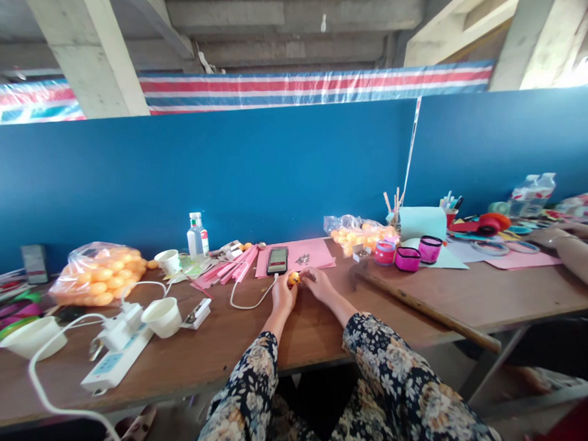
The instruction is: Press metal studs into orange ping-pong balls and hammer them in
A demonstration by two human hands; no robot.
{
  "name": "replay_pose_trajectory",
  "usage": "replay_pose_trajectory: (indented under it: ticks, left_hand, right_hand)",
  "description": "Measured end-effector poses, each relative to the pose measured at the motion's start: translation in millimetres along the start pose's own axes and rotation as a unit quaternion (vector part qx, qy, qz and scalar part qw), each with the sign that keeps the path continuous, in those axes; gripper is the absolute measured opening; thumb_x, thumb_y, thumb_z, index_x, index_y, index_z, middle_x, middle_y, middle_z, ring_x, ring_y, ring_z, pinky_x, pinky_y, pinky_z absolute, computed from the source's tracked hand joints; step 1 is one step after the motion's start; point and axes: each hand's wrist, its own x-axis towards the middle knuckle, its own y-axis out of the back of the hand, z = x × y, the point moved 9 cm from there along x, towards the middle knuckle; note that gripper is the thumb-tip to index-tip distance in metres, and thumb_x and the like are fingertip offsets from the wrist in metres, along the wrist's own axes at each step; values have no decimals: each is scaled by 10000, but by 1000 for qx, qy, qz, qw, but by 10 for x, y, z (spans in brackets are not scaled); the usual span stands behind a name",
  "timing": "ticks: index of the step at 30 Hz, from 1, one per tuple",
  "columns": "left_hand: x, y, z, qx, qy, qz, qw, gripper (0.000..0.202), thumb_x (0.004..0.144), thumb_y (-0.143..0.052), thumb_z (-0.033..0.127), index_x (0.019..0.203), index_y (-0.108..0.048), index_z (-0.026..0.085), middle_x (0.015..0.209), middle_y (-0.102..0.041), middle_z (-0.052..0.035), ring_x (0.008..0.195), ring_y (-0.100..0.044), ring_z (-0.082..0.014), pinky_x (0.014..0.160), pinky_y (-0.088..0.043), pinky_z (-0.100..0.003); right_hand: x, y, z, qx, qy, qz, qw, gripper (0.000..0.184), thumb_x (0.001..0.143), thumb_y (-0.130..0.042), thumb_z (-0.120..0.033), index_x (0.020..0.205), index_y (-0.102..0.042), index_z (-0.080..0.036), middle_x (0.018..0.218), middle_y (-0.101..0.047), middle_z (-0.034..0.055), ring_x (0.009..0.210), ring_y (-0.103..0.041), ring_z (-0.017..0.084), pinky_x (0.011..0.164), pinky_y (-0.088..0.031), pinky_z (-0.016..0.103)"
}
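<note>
Just above the table's front half, my left hand (283, 295) is closed around a small orange ball (294, 278) with dark marks on it. My right hand (322, 287) comes close to the ball from the right, thumb and fingers pinched together; whatever lies between them is too small to make out. Behind my hands a phone-like device (277, 261) with a white cable rests on pink sheets (319, 250). A little heap of small shiny pieces (303, 259) lies on the same sheets.
To the left are a bag of orange balls (99, 274), a power strip (117, 361), paper cups (162, 318) and pink strips (235, 265). On the right lie a long wooden stick (424, 309), another ball bag (360, 234) and pink mesh cups (407, 259). A co-worker's arm (581, 260) rests far right.
</note>
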Motion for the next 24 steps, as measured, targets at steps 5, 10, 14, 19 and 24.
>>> replay_pose_trajectory:
  ticks: [5,10,14,19,24]
  left_hand:
    - [3,8,7,-2,-3,2,1000,409,686,-559,75,1081,-575,179,996,-654,-81,898,-621,-202,791,-497,-339]
    - [5,23,6,0,-3,8,1000,400,684,-567,94,1076,-579,174,1010,-645,-92,894,-620,-211,784,-499,-350]
    - [4,16,-9,-3,0,11,1000,411,676,-559,76,1075,-578,173,996,-648,-88,890,-620,-207,801,-492,-353]
    - [3,9,-23,-12,2,12,1000,420,675,-554,63,1081,-575,167,1025,-636,-95,910,-614,-208,807,-489,-345]
    - [4,17,-18,-23,4,12,1000,420,676,-553,62,1082,-578,169,1027,-631,-97,912,-612,-210,785,-500,-340]
  right_hand:
    - [4,-7,31,0,-10,2,1000,123,706,-514,-234,753,-607,-168,748,-650,33,707,-598,170,672,-476,292]
    - [3,13,67,-4,-27,16,1000,94,691,-523,-224,738,-582,-167,738,-644,30,678,-597,162,645,-479,283]
    - [4,25,52,-8,-30,19,999,97,699,-518,-237,733,-580,-171,731,-642,22,675,-590,157,646,-472,279]
    - [-1,23,16,-13,-34,10,999,145,690,-563,-292,713,-620,-160,727,-657,31,697,-590,172,674,-458,293]
    - [-13,2,24,-7,-49,-2,999,228,693,-576,-353,743,-646,-142,725,-671,49,685,-600,184,656,-460,297]
